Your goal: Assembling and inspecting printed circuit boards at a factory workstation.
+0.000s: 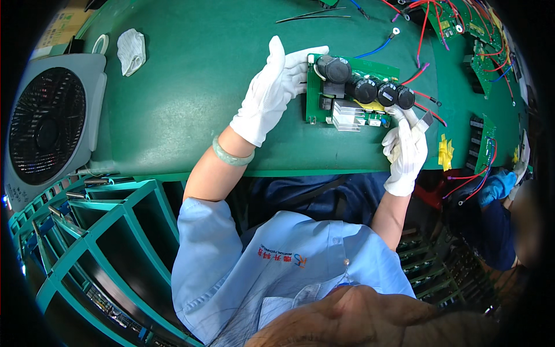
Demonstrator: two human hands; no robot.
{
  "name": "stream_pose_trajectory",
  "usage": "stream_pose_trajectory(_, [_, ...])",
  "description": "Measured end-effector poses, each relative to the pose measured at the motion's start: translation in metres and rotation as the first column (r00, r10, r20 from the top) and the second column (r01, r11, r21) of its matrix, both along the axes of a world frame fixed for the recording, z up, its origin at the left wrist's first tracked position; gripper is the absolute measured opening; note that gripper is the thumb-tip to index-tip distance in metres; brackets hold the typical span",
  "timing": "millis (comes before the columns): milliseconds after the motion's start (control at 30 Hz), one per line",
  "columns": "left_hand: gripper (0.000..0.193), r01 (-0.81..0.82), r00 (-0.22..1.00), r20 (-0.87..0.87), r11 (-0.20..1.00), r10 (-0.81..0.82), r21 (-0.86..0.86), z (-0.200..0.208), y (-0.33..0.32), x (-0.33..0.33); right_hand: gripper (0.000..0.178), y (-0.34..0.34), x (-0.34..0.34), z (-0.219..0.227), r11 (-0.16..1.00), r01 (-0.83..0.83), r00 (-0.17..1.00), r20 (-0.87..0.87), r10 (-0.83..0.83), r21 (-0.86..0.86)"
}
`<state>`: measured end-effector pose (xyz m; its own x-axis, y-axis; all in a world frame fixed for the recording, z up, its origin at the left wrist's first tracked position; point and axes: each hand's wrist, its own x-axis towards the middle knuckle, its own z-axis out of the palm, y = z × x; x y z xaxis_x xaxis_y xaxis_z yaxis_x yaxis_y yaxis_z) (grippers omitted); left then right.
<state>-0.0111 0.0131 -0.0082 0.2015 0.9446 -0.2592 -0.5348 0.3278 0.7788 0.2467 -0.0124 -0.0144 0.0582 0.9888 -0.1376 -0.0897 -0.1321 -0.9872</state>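
A green circuit board (313, 103) with black round capacitors (365, 91) and a silver finned heat sink (347, 117) lies in front of me on the green table. At its left edge is my left hand (269, 95) in a white glove, thumb raised and fingers stretched out, the fingertips against or just behind the board. My right hand (407, 147), also gloved in white, is at the board's lower right corner with its fingers closed. A small flat grey piece (425, 121) sticks out from between these fingers; its kind is unclear. Yellow material (371, 106) shows beside the capacitors.
A grey fan (49, 124) stands at the left, near a crumpled white cloth or glove (132, 52). More boards with red and blue wires (480, 69) lie at the right, with yellow tape (445, 152) nearer. A co-worker's blue-gloved hand (497, 186) shows at the right. Green metal racks (110, 231) stand below left.
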Motion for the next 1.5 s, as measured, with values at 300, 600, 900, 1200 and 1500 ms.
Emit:
stream_pose_trajectory(300, [0.088,0.049,0.999,-0.021,0.999,-0.049,-0.015,-0.002,0.000,-0.001,0.031,-0.002,0.004,-0.005,0.999,-0.011,0.999,-0.031,0.010,-0.047])
stream_pose_trajectory(600, [0.062,0.078,0.982,-0.172,0.997,-0.075,0.007,-0.004,-0.001,-0.002,0.032,-0.004,0.005,-0.004,0.999,-0.021,0.999,-0.041,0.019,-0.042])
stream_pose_trajectory(900, [0.065,0.083,0.973,-0.226,0.982,-0.043,0.170,-0.001,-0.007,0.006,0.021,-0.009,0.009,-0.011,0.997,-0.017,0.998,-0.065,0.012,-0.069])
stream_pose_trajectory(1200, [0.070,0.046,0.998,-0.044,0.993,-0.041,0.112,0.001,-0.004,0.008,0.011,-0.012,0.016,-0.010,0.991,-0.136,0.978,-0.158,0.134,0.002])
stream_pose_trajectory(1500, [0.065,-0.049,0.917,-0.387,0.989,0.100,0.140,-0.003,-0.005,0.027,0.013,-0.008,0.021,0.010,0.937,-0.346,0.938,-0.050,0.343,-0.053])
